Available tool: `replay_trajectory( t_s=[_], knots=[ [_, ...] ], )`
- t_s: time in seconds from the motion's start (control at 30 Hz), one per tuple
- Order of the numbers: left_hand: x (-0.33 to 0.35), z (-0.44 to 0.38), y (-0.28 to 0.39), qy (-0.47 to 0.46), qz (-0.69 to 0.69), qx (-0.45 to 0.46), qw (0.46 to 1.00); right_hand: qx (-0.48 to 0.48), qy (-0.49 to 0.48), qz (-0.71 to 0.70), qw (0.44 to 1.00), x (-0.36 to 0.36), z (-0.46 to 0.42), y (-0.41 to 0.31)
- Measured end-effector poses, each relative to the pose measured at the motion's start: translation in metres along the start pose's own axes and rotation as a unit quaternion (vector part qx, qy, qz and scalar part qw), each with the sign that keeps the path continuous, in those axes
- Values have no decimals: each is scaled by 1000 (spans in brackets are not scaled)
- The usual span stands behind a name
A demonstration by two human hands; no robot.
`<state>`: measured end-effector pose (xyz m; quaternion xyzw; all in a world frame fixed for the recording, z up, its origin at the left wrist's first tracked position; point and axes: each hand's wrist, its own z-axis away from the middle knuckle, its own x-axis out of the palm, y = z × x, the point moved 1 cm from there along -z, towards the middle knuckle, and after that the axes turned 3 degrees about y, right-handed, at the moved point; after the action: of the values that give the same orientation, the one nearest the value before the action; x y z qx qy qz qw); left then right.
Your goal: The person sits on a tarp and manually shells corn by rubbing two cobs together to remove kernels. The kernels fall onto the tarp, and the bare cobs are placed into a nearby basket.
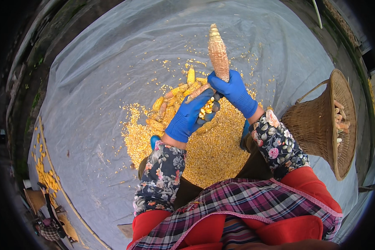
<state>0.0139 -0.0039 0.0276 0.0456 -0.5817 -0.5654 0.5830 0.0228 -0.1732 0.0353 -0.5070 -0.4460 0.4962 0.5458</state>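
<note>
My right hand (234,90), in a blue glove with dark fingertips, grips the lower end of a mostly stripped corncob (218,53) that points away from me. Close beside it, my left hand (192,112) wears a matching glove and cups loose corn kernels (207,107) in its curled fingers. Another stripped cob (198,93) shows along the left thumb; I cannot tell whether that hand holds it. Beyond the left hand lies a pile of corn ears (191,76), some full, some partly bare. Under both hands spreads a heap of shelled kernels (218,156).
A grey plastic sheet (90,81) covers the ground. On the right, a woven basket (309,122) lies tilted with bare cobs (341,117) inside. A bamboo pole (54,172) runs along the left, with yellow ears (47,178) past it. Another person (48,231) is at lower left.
</note>
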Motion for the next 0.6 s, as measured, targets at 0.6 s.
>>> replay_trajectory(
  t_s=[0.6],
  knots=[
    [1,-1,3,-4,-86,-11,996,84,-13,-121,989,-1,-12,17]
  ],
)
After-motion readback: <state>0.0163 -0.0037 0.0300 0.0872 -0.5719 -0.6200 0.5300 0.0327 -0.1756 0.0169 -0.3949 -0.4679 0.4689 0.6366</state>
